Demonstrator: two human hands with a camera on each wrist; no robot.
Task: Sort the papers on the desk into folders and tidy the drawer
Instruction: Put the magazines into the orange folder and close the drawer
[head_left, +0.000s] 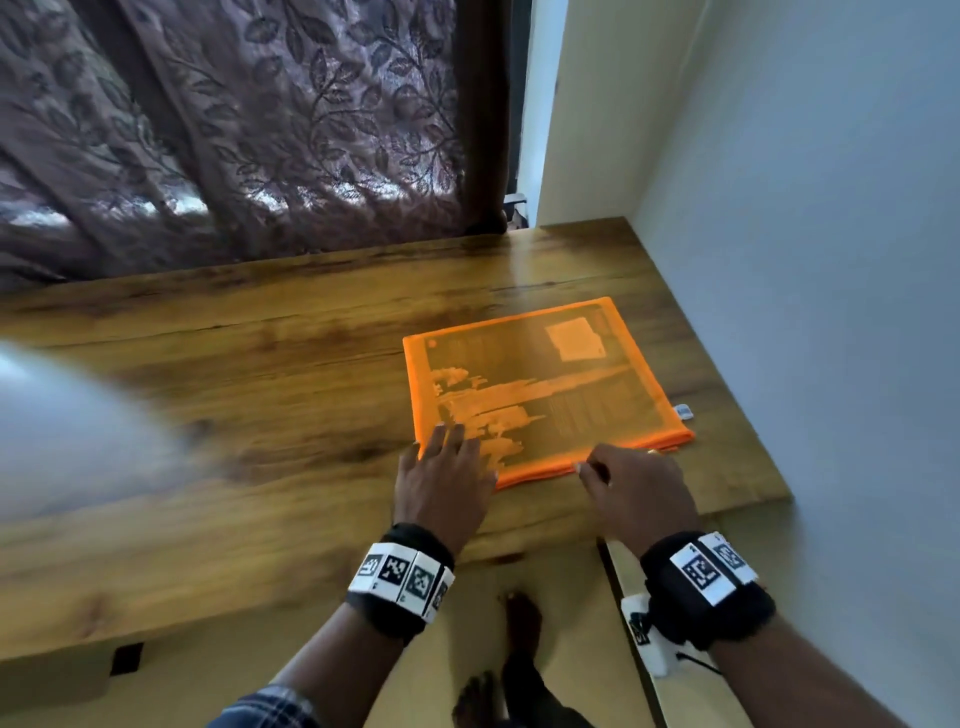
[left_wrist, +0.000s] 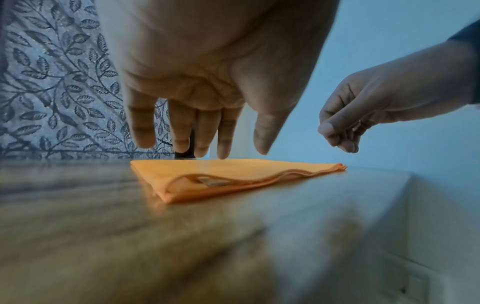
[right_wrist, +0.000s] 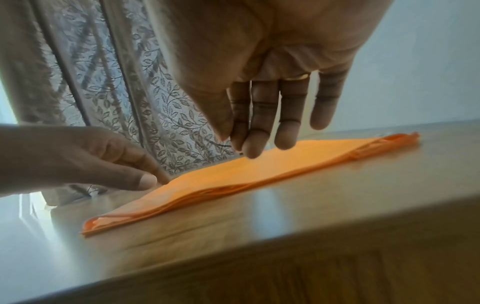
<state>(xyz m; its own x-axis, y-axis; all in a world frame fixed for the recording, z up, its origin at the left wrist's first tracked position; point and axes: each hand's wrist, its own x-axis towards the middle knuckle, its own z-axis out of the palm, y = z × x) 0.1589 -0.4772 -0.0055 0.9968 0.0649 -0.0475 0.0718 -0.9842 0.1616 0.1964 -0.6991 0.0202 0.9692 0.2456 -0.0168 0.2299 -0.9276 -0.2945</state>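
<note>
Two hands over one orange folder (head_left: 540, 387); left hand (head_left: 441, 480) grip spread flat; right hand (head_left: 636, 491) grip indiscernible.

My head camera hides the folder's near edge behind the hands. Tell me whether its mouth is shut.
Observer: Not shut. In the left wrist view the orange folder gapes at its left end, with a sheet showing inside.
Operator: Report the left hand's contact.
Observer: Right wrist view: the left hand, fingers straight, touches the folder's top near its left edge.
Operator: Now the right hand's grip.
Observer: The right hand has its thumb against its forefinger over the edge; whether they hold anything cannot be told.
</note>
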